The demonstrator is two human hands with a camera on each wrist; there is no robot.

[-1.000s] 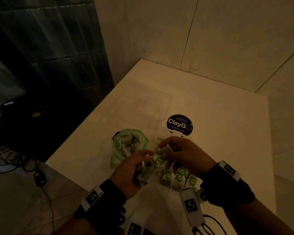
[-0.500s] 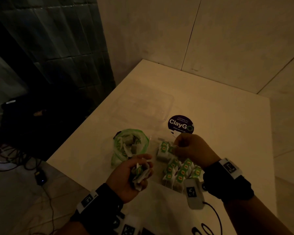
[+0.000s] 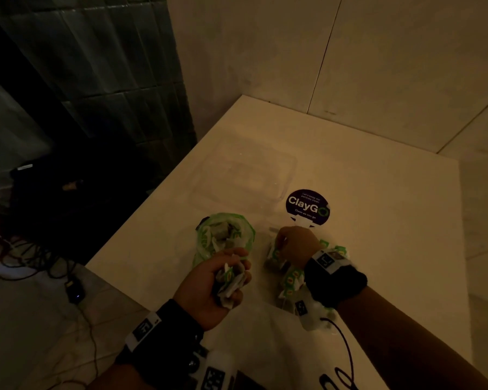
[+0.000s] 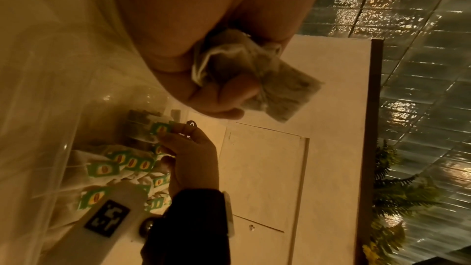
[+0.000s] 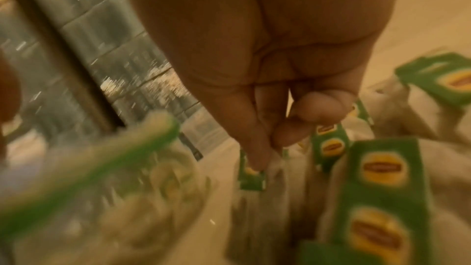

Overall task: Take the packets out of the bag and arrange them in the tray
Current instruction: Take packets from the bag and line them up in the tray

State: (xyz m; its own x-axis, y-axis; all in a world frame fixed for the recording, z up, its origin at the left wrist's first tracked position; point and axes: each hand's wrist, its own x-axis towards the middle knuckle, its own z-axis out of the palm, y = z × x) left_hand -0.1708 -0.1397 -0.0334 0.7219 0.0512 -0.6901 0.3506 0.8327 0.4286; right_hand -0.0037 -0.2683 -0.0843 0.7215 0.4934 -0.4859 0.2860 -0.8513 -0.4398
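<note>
A green plastic bag lies open on the white table with tea packets inside. My left hand hovers just in front of it and grips a bunch of packets in curled fingers. To the right, rows of green-tagged packets stand in a clear tray. My right hand reaches down into the tray's far end. Its fingertips pinch the green tag of one packet there.
Another clear plastic container sits farther back on the table. A round purple ClayGo sticker is just beyond my right hand. The table's left edge drops to a floor with cables. Walls close the far corner.
The hands were together over the tray; my right hand has taken a packet away and lowered it into the tray's far end. My left hand has pulled back, still holding its bunch.
</note>
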